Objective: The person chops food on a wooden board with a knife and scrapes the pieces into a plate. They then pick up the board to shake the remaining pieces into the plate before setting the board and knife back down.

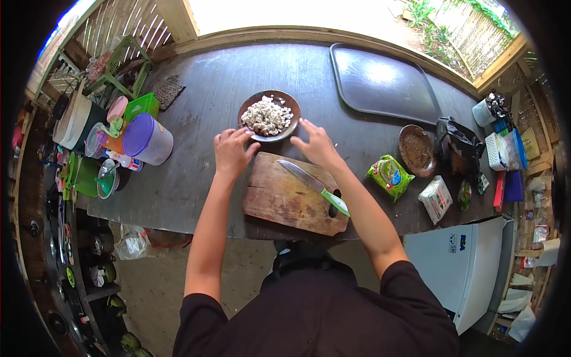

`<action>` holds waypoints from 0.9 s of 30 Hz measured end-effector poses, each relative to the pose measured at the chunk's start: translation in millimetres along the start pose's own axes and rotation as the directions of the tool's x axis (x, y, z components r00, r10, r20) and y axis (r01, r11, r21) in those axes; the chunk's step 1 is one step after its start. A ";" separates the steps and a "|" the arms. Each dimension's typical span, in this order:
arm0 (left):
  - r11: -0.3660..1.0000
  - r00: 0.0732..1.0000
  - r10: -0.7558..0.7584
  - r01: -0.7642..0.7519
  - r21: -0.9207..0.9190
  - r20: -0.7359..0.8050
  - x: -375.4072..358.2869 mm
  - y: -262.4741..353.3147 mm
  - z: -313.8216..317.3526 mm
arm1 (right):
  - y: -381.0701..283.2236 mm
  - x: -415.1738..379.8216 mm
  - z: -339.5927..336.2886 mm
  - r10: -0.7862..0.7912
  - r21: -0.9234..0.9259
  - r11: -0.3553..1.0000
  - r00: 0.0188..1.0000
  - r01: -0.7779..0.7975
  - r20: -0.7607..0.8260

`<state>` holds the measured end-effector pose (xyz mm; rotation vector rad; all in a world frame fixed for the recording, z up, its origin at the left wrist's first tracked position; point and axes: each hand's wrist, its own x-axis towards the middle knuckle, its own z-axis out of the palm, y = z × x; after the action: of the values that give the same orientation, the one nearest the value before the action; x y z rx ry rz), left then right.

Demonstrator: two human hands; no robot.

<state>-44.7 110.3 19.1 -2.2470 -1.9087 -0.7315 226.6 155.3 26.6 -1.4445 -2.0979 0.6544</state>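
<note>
A brown bowl [275,137] stands on the dark table and holds a heap of chopped, pale greyish-white pieces [266,115]. At the bowl's lower left is my left hand [233,151], its fingers loosely stretched out and the fingertips right at the rim. My right hand [317,144] is by the bowl's right side, thumb and fingers spread apart, with nothing in it. Nearer my body lies a worn wooden cutting board [279,193]. Across the board rests a knife [304,177], its green-and-white handle toward the lower right, under my right forearm.
A large black tray [380,80] lies at the back right. To the right are a green packet [390,177], a brown dish [417,149], a white package [435,199] and a black plastic bag [457,141]. A purple-lidded container [148,141] and several tubs crowd the left end.
</note>
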 end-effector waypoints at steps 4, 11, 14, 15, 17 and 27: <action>0.962 0.973 0.178 -0.140 -0.236 0.149 -39.6 40.6 -44.4 | -2.5 -83.7 -33.8 -0.209 -0.108 0.973 0.976 0.202 -0.058; 0.879 0.859 0.402 -0.266 -0.395 0.317 -91.1 77.7 -58.4 | 2.7 -182.3 -56.6 -0.161 -0.127 0.980 0.985 0.151 -0.068; 0.900 0.871 0.376 -0.262 -0.348 0.318 -96.4 83.0 -54.4 | -2.9 -193.5 -48.1 -0.195 -0.182 0.969 0.971 0.168 -0.138; 0.910 0.874 0.364 -0.259 -0.325 0.323 -98.5 85.5 -54.1 | -2.0 -195.9 -44.1 -0.191 -0.204 0.966 0.969 0.157 -0.159; 0.916 0.886 0.341 -0.238 -0.322 0.314 -103.8 87.3 -50.0 | 4.1 -196.9 -34.5 -0.194 -0.241 0.960 0.961 0.144 -0.195; 0.962 0.946 0.200 -0.140 -0.232 0.257 -91.6 121.1 -22.8 | 23.6 -170.4 -31.8 -0.129 -0.324 0.946 0.941 0.023 -0.311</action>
<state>55.1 -6.0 27.8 -2.7369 -1.7839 -0.6503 315.9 5.6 12.5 -1.5054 -2.0381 0.0330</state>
